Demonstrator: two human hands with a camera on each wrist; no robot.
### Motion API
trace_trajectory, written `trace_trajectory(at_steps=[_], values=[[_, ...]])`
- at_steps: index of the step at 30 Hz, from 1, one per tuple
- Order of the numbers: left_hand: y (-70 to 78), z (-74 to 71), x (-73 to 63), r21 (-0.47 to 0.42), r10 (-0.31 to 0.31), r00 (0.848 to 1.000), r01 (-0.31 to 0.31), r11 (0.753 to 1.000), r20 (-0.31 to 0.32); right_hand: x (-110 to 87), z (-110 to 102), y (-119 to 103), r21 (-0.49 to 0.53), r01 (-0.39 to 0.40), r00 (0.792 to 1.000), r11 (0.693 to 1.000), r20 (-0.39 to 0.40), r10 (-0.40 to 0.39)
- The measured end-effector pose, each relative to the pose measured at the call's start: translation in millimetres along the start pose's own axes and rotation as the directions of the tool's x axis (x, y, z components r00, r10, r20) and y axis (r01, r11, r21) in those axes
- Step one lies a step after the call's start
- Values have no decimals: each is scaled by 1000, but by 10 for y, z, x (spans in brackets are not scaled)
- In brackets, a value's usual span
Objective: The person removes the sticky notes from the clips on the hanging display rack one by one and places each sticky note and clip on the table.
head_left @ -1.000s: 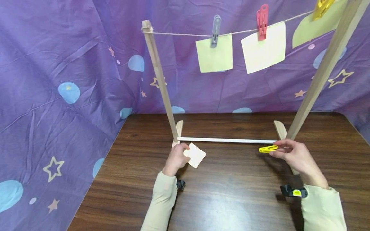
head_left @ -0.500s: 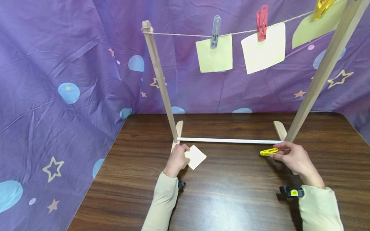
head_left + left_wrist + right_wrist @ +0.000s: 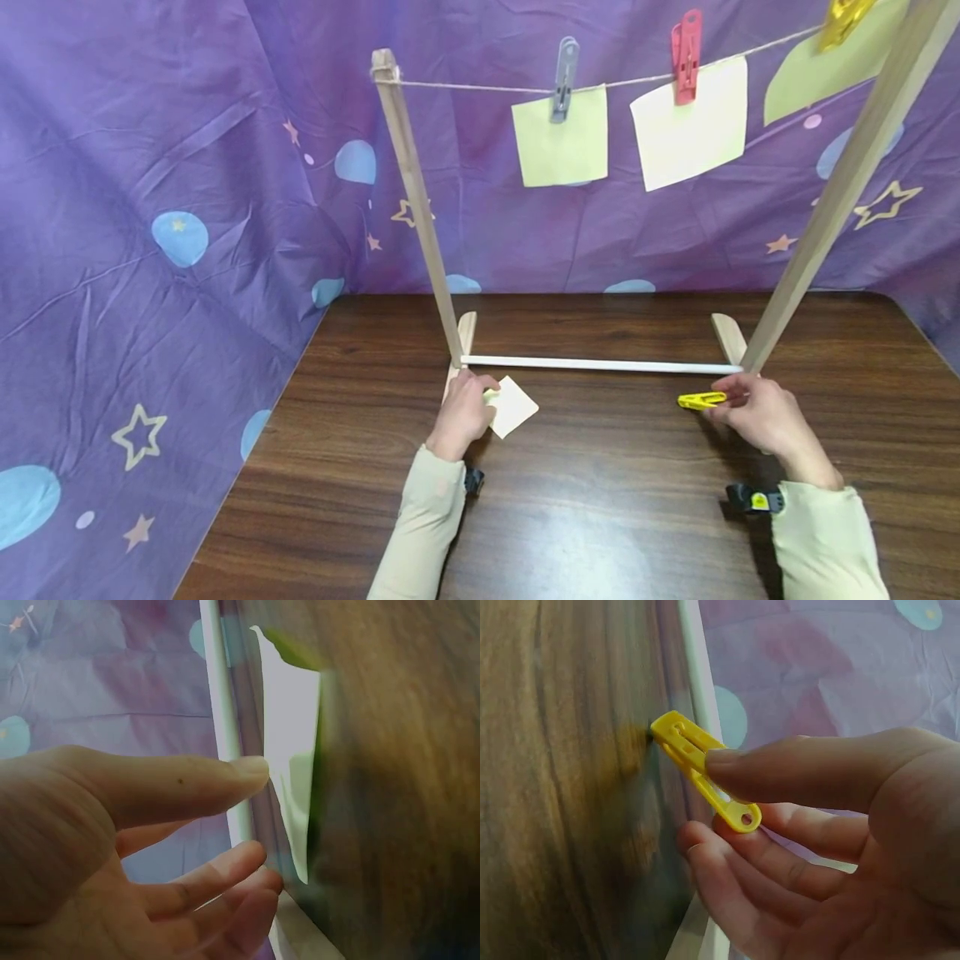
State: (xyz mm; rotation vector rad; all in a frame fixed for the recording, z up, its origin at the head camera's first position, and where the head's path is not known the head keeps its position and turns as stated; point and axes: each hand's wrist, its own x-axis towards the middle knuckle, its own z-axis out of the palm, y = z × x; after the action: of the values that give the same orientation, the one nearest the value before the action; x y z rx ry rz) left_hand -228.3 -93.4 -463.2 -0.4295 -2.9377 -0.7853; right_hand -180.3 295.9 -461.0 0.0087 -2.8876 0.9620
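My left hand [image 3: 461, 414] pinches a pale yellow square of paper [image 3: 516, 408] by its left corner, low over the table at the stand's left foot. In the left wrist view the thumb tip meets the edge of the paper [image 3: 289, 712], which bends slightly; the index finger is mostly hidden behind the thumb. At the right foot, my right hand [image 3: 765, 417] holds a yellow clothespin [image 3: 697, 401] between thumb and fingers. The right wrist view shows the thumb on one side of the clothespin [image 3: 676, 735], its nose pointing away from the palm over the table.
A wooden stand [image 3: 420, 217] with a white crossbar [image 3: 600, 364] stands on the brown table [image 3: 585, 467]. On its string [image 3: 465, 86], grey [image 3: 564, 79], red [image 3: 686, 58] and yellow [image 3: 843, 21] clothespins hold up paper sheets. Purple star-patterned cloth [image 3: 210, 125] hangs behind and left.
The right hand has moved slightly toward the front with the yellow clothespin. The paper at the left hand has turned a little. Head view has shifted slightly.
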Motion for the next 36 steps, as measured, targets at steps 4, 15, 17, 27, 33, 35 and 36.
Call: trace_trajectory(at_steps=[4,15,17,27,33,35,36], values=[[45,-25,0,-9,6,1000,-6,1000,22,13,-7,-3,-47,22,999,999,43,-20],[94,-6,11,-24,89,989,-87,996,122,38,58,-5,-114,66,997,991,38,-62],[94,11,11,-2,108,986,-109,994,126,39,65,-10,-128,72,997,989,39,-67],[73,36,3,47,101,986,-109,993,136,24,75,-23,-151,75,997,986,45,-69],[57,39,-4,42,72,989,-78,996,130,17,74,-18,-152,59,997,987,52,-52],[58,37,-10,31,57,990,-61,998,128,13,75,-15,-153,60,997,986,52,-52],[60,35,-12,27,50,991,-54,998,127,12,76,-13,-154,61,997,986,52,-54]])
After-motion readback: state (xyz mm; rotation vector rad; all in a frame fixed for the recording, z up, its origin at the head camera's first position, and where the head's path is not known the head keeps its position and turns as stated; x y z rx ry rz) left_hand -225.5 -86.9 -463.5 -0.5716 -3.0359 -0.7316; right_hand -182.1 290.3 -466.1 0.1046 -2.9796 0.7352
